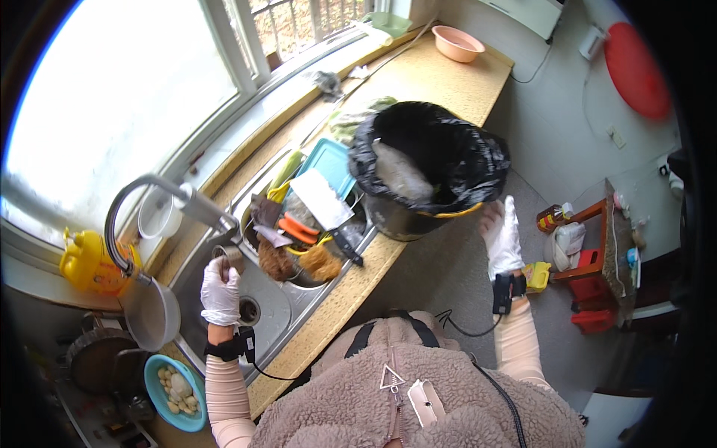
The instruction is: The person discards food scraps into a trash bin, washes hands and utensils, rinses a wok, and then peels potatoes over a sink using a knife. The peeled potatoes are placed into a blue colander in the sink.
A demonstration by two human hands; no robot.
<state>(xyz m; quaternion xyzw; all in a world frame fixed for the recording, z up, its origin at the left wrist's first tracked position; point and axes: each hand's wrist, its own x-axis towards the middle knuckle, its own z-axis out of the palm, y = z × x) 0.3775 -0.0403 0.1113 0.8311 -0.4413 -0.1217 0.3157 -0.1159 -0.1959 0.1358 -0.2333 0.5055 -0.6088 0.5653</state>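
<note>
My left hand [220, 295], in a white glove, is over the metal sink [274, 311], closed around a small brownish cylindrical object [232, 255]. What that object is cannot be made out. My right hand [502, 241], also gloved, is beside the lower right side of a black bin [392, 215], its thumb apart from its fingers. Whether it touches the bin is unclear. A black plastic bag [476, 168] lines the bin, with a pale, translucent bundle [400, 173] inside. Left of the bin, a black-handled cleaver [325, 201] lies across the filled second basin, among orange-handled items [298, 228] and brown scrubbers [320, 263].
A curved faucet [210, 213] arches above the sink. A yellow jug [98, 260] and a clear bowl [152, 316] stand left. A blue basket [154, 386] holds pale, rounded pieces. A pink basin [457, 43] sits at the counter's far end. A small wooden-framed table [608, 246] stands right.
</note>
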